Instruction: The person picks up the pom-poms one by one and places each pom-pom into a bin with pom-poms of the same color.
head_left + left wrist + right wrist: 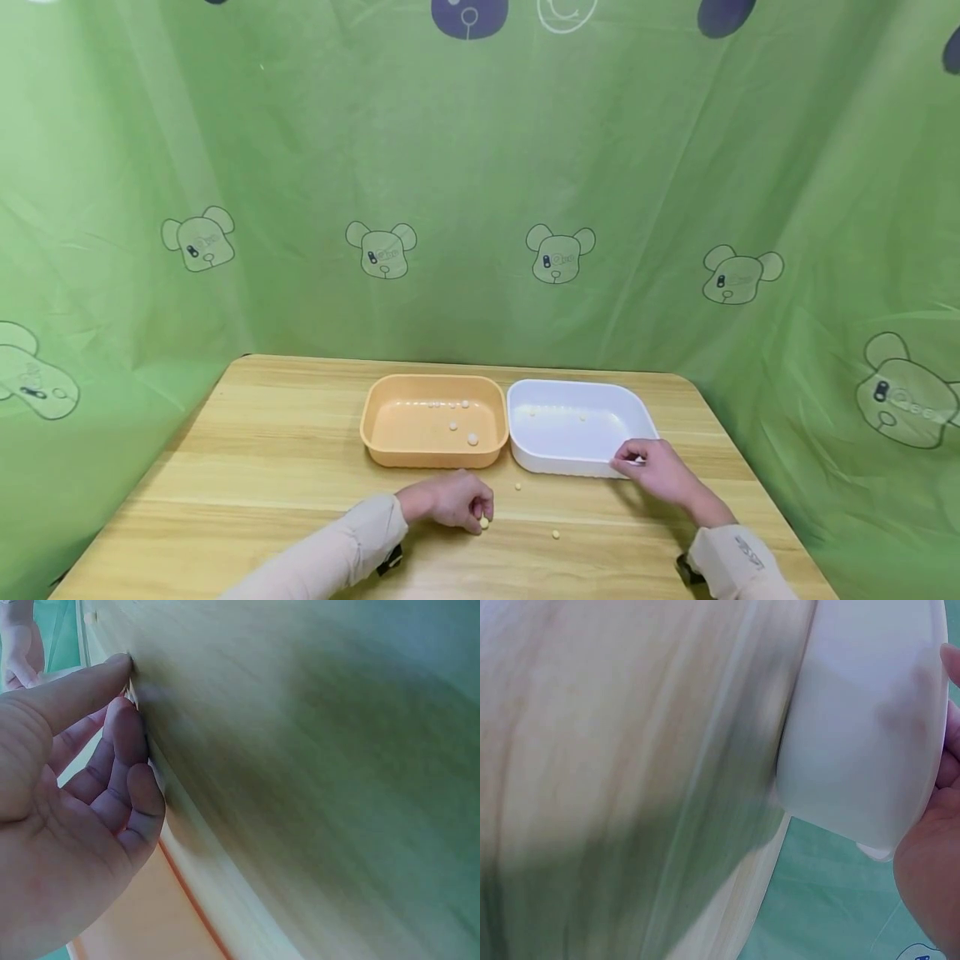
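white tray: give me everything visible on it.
The white tray is a shallow rectangular bin with rounded corners and a rolled rim, apparently smooth plastic. It sits upright and flat on the wooden table, right of the orange tray, their rims close or touching. A few small pale beads lie near its far wall; the floor is otherwise bare. The right hand grips its near right rim, fingers curled over the edge.
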A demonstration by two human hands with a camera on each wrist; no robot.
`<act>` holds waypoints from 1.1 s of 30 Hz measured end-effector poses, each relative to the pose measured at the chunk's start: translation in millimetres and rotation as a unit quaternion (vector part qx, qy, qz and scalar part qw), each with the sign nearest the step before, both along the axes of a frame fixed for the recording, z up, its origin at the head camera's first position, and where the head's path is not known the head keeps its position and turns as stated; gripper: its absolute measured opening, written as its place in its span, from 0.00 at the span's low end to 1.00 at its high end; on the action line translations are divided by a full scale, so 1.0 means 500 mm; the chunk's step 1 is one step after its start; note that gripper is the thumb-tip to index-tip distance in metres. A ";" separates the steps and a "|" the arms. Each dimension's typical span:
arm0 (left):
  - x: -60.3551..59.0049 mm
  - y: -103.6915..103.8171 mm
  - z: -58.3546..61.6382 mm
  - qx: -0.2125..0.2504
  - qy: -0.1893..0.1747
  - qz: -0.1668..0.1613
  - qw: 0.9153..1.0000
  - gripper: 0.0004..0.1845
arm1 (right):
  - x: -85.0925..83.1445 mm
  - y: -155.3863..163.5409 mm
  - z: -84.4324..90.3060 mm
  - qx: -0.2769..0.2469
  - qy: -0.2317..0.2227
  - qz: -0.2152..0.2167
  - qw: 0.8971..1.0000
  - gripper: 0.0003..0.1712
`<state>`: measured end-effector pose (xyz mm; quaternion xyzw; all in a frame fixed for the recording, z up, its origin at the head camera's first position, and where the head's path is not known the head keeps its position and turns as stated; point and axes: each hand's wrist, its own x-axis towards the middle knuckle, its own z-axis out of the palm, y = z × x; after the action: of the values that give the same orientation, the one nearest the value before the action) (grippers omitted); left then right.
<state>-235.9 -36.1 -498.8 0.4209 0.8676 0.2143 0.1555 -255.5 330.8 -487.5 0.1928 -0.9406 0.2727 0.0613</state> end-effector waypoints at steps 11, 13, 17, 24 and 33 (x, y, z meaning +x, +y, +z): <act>0.000 0.000 -0.002 0.007 -0.014 -0.005 1.000 0.09 | 0.004 -0.006 0.003 -0.012 0.000 -0.008 1.000 0.08; 0.001 0.000 0.000 0.006 -0.014 -0.009 1.000 0.08 | 0.004 -0.005 0.003 -0.010 -0.005 -0.009 1.000 0.08; 0.002 0.001 0.003 0.005 -0.011 -0.018 1.000 0.08 | 0.003 -0.004 0.003 -0.009 -0.016 -0.012 1.000 0.07; 0.006 0.005 0.009 0.000 -0.010 -0.015 1.000 0.08 | 0.002 -0.001 0.001 -0.006 -0.017 -0.010 1.000 0.07; 0.011 0.011 0.022 0.009 -0.024 0.003 1.000 0.07 | 0.001 -0.001 0.002 -0.005 -0.010 -0.005 1.000 0.08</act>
<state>-230.3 -30.5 -487.5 0.4142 0.8630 0.2323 0.1722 -254.8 330.2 -486.3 0.1851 -0.9406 0.2795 0.0539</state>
